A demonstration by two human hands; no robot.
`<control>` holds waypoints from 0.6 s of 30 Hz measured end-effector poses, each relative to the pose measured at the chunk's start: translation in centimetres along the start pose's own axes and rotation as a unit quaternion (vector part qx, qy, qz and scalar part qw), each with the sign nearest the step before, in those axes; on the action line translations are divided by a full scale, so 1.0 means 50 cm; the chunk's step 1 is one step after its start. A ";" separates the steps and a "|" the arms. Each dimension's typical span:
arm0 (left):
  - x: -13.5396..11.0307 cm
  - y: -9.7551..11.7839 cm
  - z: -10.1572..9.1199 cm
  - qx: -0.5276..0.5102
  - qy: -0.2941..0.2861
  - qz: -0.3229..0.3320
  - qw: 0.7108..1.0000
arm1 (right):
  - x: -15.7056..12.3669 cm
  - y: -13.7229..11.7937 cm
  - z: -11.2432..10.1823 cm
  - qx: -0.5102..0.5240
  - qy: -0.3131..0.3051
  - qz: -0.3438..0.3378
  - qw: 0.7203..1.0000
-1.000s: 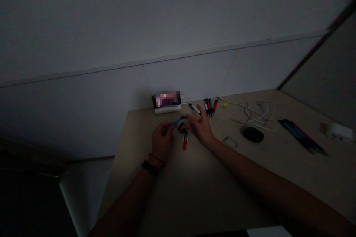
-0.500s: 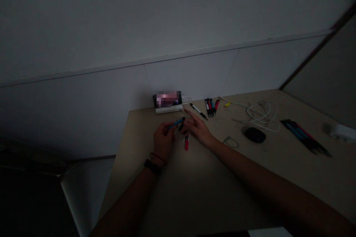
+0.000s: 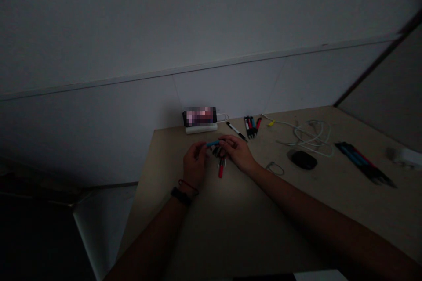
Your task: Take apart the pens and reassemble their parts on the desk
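Clock positions are referenced to the middle of the beige surface (image 3: 171, 149), with 12 o'clock toward the wall panel (image 3: 231, 88). At 11 o'clock, a smartphone (image 3: 199, 117) rests on a white power bank (image 3: 201, 128). A black-and-white pen (image 3: 236, 131) lies at 12 o'clock. A tight group of markers (image 3: 251, 126) sits at 1 o'clock, and a coiled white cable (image 3: 311, 136) at 2 o'clock. A black computer mouse (image 3: 303, 160), a small wire loop (image 3: 274, 167), a bundle of pens (image 3: 364, 163) and a white adapter (image 3: 407, 158) lie toward 3 o'clock.

Blurred phone screen (image 3: 199, 117), pens (image 3: 220, 167) partly hidden by hands (image 3: 195, 162) (image 3: 238, 153)
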State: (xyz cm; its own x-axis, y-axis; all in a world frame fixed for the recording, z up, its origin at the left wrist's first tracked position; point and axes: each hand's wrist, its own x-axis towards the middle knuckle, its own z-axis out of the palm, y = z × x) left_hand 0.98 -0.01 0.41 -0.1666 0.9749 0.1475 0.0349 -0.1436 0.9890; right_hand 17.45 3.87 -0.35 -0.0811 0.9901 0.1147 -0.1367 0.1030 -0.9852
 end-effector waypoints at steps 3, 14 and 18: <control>0.005 -0.003 -0.002 -0.075 0.050 -0.027 0.996 | 0.005 0.009 -0.005 0.007 0.046 -0.014 0.999; 0.011 -0.016 -0.006 -0.098 0.091 -0.023 0.991 | -0.005 0.009 -0.017 -0.316 0.106 -0.163 0.929; 0.011 -0.007 -0.005 -0.129 0.094 -0.050 0.986 | -0.007 0.015 -0.018 -0.378 0.040 -0.171 0.909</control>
State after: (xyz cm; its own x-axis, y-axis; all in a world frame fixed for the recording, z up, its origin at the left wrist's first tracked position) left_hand 0.63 0.56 0.16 -0.3375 0.9410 0.0249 -0.2388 -0.1112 0.9647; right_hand 18.28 3.67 -1.26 -0.0853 0.8883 0.4512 0.5796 0.4126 -0.7027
